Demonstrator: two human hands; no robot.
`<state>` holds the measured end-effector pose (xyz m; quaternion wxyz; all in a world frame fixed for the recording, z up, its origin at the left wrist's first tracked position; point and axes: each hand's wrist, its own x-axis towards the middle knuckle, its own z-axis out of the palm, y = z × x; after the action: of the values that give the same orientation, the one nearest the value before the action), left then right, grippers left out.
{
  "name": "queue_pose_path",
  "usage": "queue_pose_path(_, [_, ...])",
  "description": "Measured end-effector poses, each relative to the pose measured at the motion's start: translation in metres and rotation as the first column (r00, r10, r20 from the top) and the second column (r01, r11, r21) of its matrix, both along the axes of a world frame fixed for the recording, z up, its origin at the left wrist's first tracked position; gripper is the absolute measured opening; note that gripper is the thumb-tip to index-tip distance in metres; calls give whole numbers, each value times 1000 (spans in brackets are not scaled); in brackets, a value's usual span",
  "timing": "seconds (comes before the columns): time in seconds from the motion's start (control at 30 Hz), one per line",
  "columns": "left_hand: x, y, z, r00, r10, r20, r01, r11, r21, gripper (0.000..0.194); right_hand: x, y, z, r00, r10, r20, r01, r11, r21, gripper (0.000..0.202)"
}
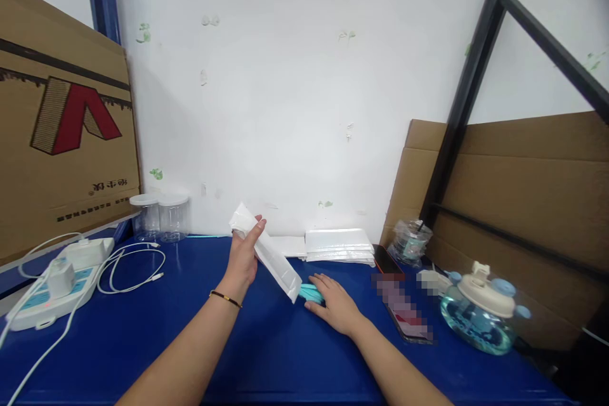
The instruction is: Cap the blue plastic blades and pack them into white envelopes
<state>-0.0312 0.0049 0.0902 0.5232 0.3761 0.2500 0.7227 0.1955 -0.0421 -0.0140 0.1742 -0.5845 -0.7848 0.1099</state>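
Note:
My left hand [245, 254] is closed on a long white plastic sleeve [276, 261]. The sleeve tilts down to the right, its lower end just above the blue table. From that end shows a teal, ribbed bundle [311, 293]; its exact kind I cannot make out. My right hand [335, 303] has its thumb and fingers around the bundle's right end, which they partly hide. Behind the hands, against the wall, lies a stack of flat white packets [339, 245].
On the left stand two clear lidded jars [174, 219], a white power strip [47, 301] with cables [114, 269], and a big cardboard box [71, 184]. To the right are a phone [404, 311], a teal-tinted bottle [478, 320] and a plastic-wrapped item [410, 242].

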Motion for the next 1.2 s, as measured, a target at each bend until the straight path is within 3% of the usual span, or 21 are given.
queue_pose_path(0.3, [-28, -3, 33, 994, -1, -105, 7, 999, 54, 48, -1, -1, -1, 1000, 2, 20, -2, 1000, 5, 65])
queue_pose_path(0.73, [-50, -2, 64, 975, 5, -221, 33, 986, 165, 56, -3, -4, 3, 999, 22, 24, -22, 1000, -12, 66])
queue_pose_path(0.83, [-60, 2, 69, 931, 74, -359, 13, 972, 233, 62, -2, -4, 3, 999, 22, 23, -22, 1000, -13, 67])
queue_pose_path(0.9, [-69, 9, 61, 810, 185, -556, -3, 950, 312, 70, -2, -5, 3, 999, 26, 20, -26, 1000, -12, 67])
queue_pose_path(1.0, [-86, 27, 29, 449, 340, -826, 9, 923, 385, 84, -3, -6, 5, 998, 54, 18, -53, 999, -7, 65])
queue_pose_path(1.1, [-102, 44, -20, 33, 267, -963, -19, 964, 266, 86, -5, -10, 6, 996, 91, 22, -91, 996, 1, 64])
queue_pose_path(1.13, [-107, 48, -35, -44, 241, -970, -32, 970, 242, 87, -6, -13, 7, 995, 101, 21, -101, 995, -1, 64])
queue_pose_path(1.2, [-113, 54, -58, -117, 170, -978, 6, 985, 171, 98, -6, -17, 7, 991, 131, 11, -131, 991, -7, 68])
